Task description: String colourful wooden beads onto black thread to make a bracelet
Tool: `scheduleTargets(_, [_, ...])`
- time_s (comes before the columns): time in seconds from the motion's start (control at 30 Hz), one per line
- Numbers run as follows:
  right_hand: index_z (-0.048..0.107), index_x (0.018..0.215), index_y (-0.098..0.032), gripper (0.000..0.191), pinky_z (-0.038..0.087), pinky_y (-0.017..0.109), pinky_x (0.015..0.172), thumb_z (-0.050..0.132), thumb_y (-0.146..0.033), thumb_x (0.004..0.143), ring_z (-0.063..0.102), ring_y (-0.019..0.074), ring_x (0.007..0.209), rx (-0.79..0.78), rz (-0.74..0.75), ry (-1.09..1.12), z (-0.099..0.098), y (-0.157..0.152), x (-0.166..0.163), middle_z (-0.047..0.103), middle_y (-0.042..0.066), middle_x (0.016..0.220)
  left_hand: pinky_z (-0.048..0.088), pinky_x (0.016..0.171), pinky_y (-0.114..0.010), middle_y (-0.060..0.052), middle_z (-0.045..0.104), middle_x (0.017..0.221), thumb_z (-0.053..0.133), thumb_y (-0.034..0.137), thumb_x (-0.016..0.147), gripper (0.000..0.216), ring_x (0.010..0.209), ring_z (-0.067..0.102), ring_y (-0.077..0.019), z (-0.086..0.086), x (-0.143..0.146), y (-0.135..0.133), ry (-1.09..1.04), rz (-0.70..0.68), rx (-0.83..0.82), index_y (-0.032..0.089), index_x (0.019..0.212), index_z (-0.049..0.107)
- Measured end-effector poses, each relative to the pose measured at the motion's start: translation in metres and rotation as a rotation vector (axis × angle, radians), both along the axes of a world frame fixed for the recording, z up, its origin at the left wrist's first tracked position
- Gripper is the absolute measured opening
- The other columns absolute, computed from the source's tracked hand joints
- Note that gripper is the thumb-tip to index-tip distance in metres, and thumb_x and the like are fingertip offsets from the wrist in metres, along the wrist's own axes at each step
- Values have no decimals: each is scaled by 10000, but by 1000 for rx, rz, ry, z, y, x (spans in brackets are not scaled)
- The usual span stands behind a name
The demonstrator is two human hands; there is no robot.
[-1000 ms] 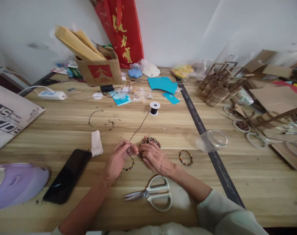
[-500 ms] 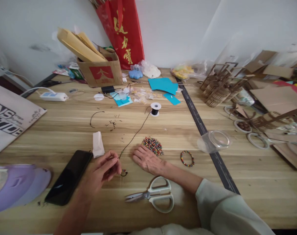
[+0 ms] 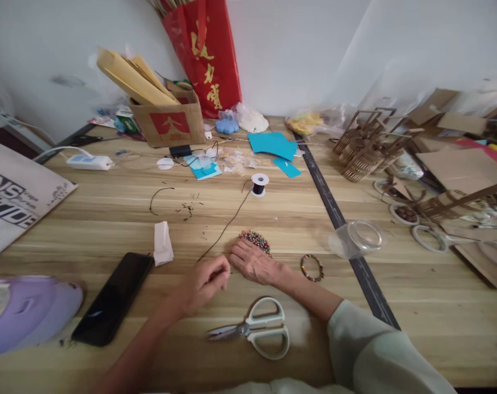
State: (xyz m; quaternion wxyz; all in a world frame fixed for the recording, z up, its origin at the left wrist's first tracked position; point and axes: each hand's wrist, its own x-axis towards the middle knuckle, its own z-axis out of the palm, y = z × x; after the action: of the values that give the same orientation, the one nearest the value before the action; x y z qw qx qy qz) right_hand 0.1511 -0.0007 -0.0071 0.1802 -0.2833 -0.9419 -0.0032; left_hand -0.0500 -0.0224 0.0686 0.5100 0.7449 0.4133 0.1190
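My left hand [image 3: 205, 282] is closed in a pinch on the near end of a thin black cord [image 3: 227, 223]. The cord runs across the wooden table [image 3: 297, 213] up to a small white spool [image 3: 258, 184]. My right hand [image 3: 253, 261] lies just right of the left one, fingers together at the near edge of a pile of small coloured beads [image 3: 256, 239]. What its fingertips hold, if anything, I cannot make out. A finished bead bracelet [image 3: 312, 267] lies to its right.
Scissors [image 3: 257, 329] lie near the front edge, a black phone [image 3: 113, 298] and folded tissue [image 3: 162, 242] to the left. A tipped clear jar [image 3: 357, 237] is at right, wooden baskets [image 3: 365, 148] and cardboard beyond. A cardboard box [image 3: 169, 120] and red bag [image 3: 209, 54] stand at the back.
My left hand swung left and toward me with the cord, then came back right beside the right hand. The right hand left the bead pile, then returned to its near edge.
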Motion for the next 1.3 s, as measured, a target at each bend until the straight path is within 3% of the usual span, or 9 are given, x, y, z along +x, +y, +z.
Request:
scheduleTargets(0.13, [589,885,-130,201,442,375,897,411,-149,979,483,226,930,-18,7,38,-4,2,4,587,106,929,315,618,-271,2,535,669,431,222,863,132,642,467,-153,-18,23,0,234,-80,216,187,744,475])
scheduleTargets(0.4, [578,979,-127,187,453,387,918,391,-138,981,504,224,983,-48,22,107,-7,3,9,606,121,969,360,661,-255,-11,607,750,438,220,862,124,703,525,-156,-30,23,2,196,-159,179,182,786,528])
scheduleTargets(0.57, [557,993,-147,148,474,371,904,410,-170,983,531,214,1012,-193,22,286,3,0,10,610,122,1003,368,665,-254,-11,616,756,460,219,848,118,700,522,-153,-32,20,4,139,-156,142,177,789,553])
scheduleTargets(0.83, [555,935,-165,107,485,291,738,473,-225,968,567,169,816,-417,-180,650,20,-8,19,600,69,877,396,711,-280,-44,662,815,476,222,854,131,773,582,-195,-34,27,4,217,-168,185,171,820,593])
scheduleTargets(1.07, [552,880,-169,131,448,237,627,480,-250,953,544,138,698,-459,-289,688,19,-37,26,585,30,778,391,666,-269,-40,683,793,491,170,843,119,743,612,-197,-37,41,-3,226,-232,258,186,827,608])
scheduleTargets(1.17, [548,903,-175,122,436,210,575,473,-250,963,536,116,613,-556,-314,638,18,-52,29,588,3,719,390,674,-266,-32,684,795,492,166,845,128,752,616,-193,-34,42,-6,208,-278,270,194,818,614])
scheduleTargets(1.3, [543,964,-183,129,463,210,621,433,-248,983,584,123,676,-671,-294,567,20,-63,30,632,21,792,402,706,-262,-32,681,829,506,166,831,115,787,611,-190,-31,36,-5,166,-313,205,186,803,615])
